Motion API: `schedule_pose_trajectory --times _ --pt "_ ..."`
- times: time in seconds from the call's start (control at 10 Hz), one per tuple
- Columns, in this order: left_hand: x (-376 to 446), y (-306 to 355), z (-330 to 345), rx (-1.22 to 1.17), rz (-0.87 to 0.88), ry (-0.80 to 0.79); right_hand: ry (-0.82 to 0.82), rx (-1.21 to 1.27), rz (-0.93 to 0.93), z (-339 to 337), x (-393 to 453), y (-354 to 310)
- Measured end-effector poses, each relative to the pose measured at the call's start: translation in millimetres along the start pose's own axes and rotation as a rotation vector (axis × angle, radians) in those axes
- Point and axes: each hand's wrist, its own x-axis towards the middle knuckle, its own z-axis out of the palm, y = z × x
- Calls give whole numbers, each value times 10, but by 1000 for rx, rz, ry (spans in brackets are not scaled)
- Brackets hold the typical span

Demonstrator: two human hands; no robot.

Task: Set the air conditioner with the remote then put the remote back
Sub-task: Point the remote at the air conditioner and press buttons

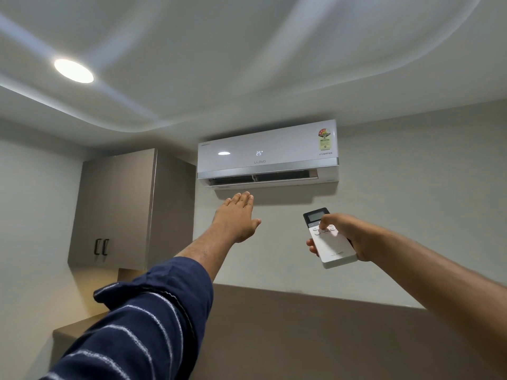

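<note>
A white split air conditioner [267,154] hangs high on the wall, its display reading 25 and its lower flap open. My left hand [238,216] is stretched up flat just below the flap, fingers together and holding nothing. My right hand [347,234] holds a white remote [333,249] with a dark screen at its top, pointed up toward the unit. My thumb rests on the round buttons below the screen.
A brown wall cabinet [115,209] with two dark handles hangs left of the unit. A lit round ceiling lamp [73,70] is at upper left. A brown panel [315,333] covers the lower wall below the hands, with a ledge [79,329] at lower left.
</note>
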Motion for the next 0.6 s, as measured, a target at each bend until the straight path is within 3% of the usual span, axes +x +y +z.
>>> schedule_pose_trajectory --times 0.6 --pt "9 -74 93 -15 -8 -15 37 -37 -16 56 72 65"
